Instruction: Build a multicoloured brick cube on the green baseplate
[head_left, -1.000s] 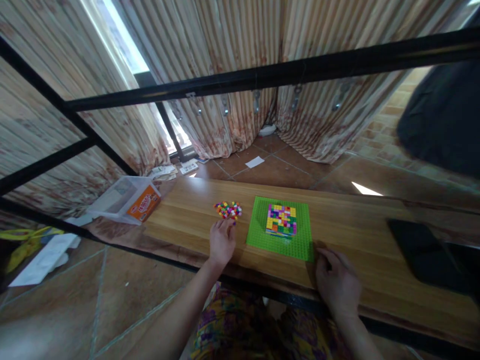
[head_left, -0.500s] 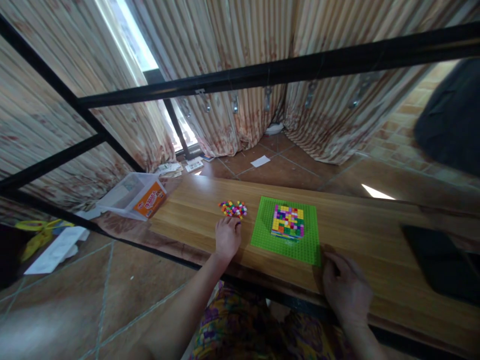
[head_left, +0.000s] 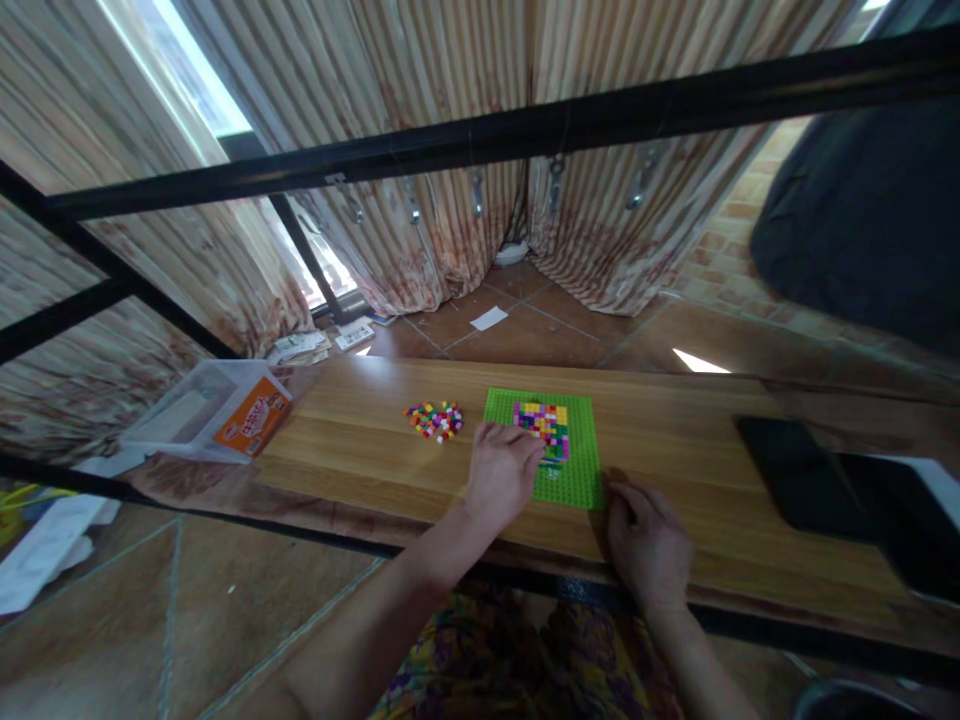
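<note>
My left hand [head_left: 504, 472] reaches over the near left part of a green baseplate [head_left: 583, 480], its fingertips pinched together at the block of bricks. Whatever sits between those fingertips is too small and hidden to make out. The square block of stacked colourful toy bricks [head_left: 551, 418] stands on the baseplate, its near left part covered by the hand. Beside the plate's near right corner, my right hand [head_left: 651, 545] rests on the table with fingers curled in; no object shows in it. Left of the plate lies a loose pile of small bricks [head_left: 436, 421].
The long wooden table [head_left: 352, 450] has a clear plastic box [head_left: 217, 410] with an orange label at its left end. Dark flat devices [head_left: 802, 478] lie at the right. A black metal rail [head_left: 450, 150] crosses in front of striped curtains [head_left: 450, 80].
My left hand has gone from the loose brick pile rightward to the brick block on the baseplate. My right hand stays by the plate's corner. The camera view has shifted.
</note>
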